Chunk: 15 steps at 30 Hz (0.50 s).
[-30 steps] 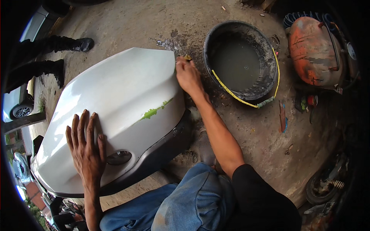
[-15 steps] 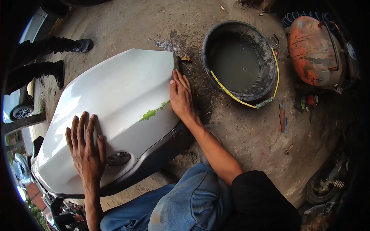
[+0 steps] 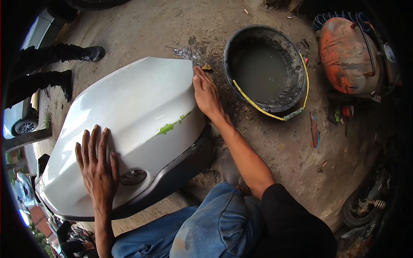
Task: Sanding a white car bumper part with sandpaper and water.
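Note:
A glossy white car bumper (image 3: 142, 94) with a dark lower trim (image 3: 180, 165) lies before me. A jagged bright green patch (image 3: 167, 128) shows on its paint toward the right end. My left hand (image 3: 98, 165) rests flat on the bumper with fingers spread, beside a dark oval recess (image 3: 133, 176). At the bumper's right edge, my right hand (image 3: 208, 95) is laid along the rim, its fingers stretched out and close together. The palm side of the right hand is turned away, and no object shows in it.
A black bucket (image 3: 229, 47) of murky water (image 3: 260, 71) with a yellow handle stands right of the bumper. Farther right are a worn orange tank (image 3: 340, 53) and a motorcycle wheel (image 3: 355, 210). Someone's dark-clothed legs (image 3: 64, 51) stand at far left, near a parked car (image 3: 19, 118).
My right hand has slid away from me along the bumper's right edge and a little outward. My left hand stays in place on the bumper.

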Each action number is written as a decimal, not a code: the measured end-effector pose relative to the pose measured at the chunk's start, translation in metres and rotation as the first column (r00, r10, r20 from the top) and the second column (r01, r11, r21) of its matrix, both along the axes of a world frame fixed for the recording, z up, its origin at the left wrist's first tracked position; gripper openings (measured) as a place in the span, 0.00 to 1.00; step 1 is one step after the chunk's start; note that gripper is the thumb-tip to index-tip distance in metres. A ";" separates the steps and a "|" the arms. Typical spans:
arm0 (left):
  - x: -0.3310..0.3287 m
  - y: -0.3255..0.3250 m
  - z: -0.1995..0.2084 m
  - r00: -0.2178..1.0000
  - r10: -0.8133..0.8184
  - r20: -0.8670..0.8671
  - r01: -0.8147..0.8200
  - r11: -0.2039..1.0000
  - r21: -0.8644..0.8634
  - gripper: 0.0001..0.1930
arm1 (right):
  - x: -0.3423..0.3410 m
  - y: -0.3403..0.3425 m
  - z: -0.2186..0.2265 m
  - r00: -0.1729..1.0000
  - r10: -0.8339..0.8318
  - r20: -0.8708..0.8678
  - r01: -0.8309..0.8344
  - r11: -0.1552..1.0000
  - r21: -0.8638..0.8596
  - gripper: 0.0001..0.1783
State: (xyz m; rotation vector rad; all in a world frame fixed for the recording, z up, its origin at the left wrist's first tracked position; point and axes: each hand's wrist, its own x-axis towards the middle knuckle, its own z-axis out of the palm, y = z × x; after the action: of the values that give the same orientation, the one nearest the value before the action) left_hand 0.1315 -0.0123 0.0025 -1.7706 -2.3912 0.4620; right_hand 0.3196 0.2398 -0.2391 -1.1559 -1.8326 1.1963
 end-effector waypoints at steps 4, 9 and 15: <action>0.004 -0.004 0.001 0.997 -0.070 0.018 0.071 0.993 -0.097 0.36 | 0.053 -0.048 0.061 0.971 -0.044 -0.234 0.015 0.992 -0.124 0.24; 0.035 0.009 -0.014 0.946 -0.206 0.251 0.257 0.948 -0.189 0.41 | 0.143 -0.092 0.095 0.995 -0.039 -0.092 0.012 0.961 -0.276 0.18; 0.060 0.051 -0.065 0.889 -0.424 0.172 0.451 0.876 -0.172 0.39 | 0.246 -0.097 0.082 0.935 -0.129 0.331 0.226 0.935 -0.274 0.13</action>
State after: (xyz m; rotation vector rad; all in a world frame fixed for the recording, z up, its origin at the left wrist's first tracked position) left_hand 0.1914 0.0390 -0.0621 -2.4198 -1.9707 0.5639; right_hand 0.5652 0.1428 -0.1568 -1.7354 -1.7467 1.2819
